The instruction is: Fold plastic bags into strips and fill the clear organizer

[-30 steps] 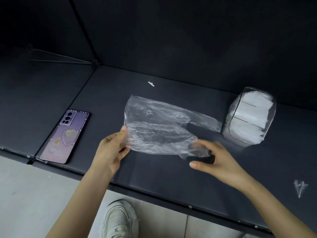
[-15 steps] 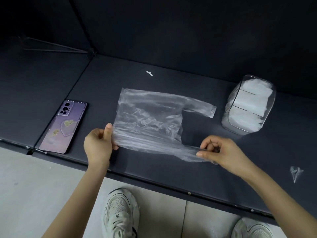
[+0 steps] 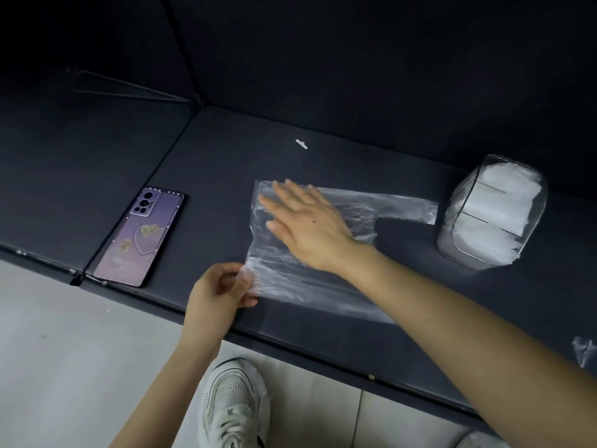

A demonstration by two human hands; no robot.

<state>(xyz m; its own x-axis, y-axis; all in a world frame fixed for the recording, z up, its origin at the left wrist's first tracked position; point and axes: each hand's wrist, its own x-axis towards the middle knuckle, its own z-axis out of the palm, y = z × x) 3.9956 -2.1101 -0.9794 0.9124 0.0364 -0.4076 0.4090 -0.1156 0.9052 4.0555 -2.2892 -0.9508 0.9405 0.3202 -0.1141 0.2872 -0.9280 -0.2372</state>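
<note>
A clear plastic bag (image 3: pixel 300 279) lies flat on the dark table, its handle strips reaching right toward the organizer. My left hand (image 3: pixel 219 294) pinches the bag's near left corner between thumb and fingers. My right hand (image 3: pixel 307 226) lies flat on the bag's upper left part, fingers straight and spread, pressing it down. The clear organizer (image 3: pixel 494 213) stands at the right, packed with white folded bags behind two dividers.
A purple phone (image 3: pixel 142 237) lies face down at the left near the table's front edge (image 3: pixel 323 350). A small white scrap (image 3: pixel 301 144) lies farther back. A crumpled bit of plastic (image 3: pixel 584 350) sits at the far right. Dark walls close off the back.
My right hand let go of the bag's right end and moved left across it, now flat on the bag. The bag dropped flat onto the table. My left hand kept its corner.
</note>
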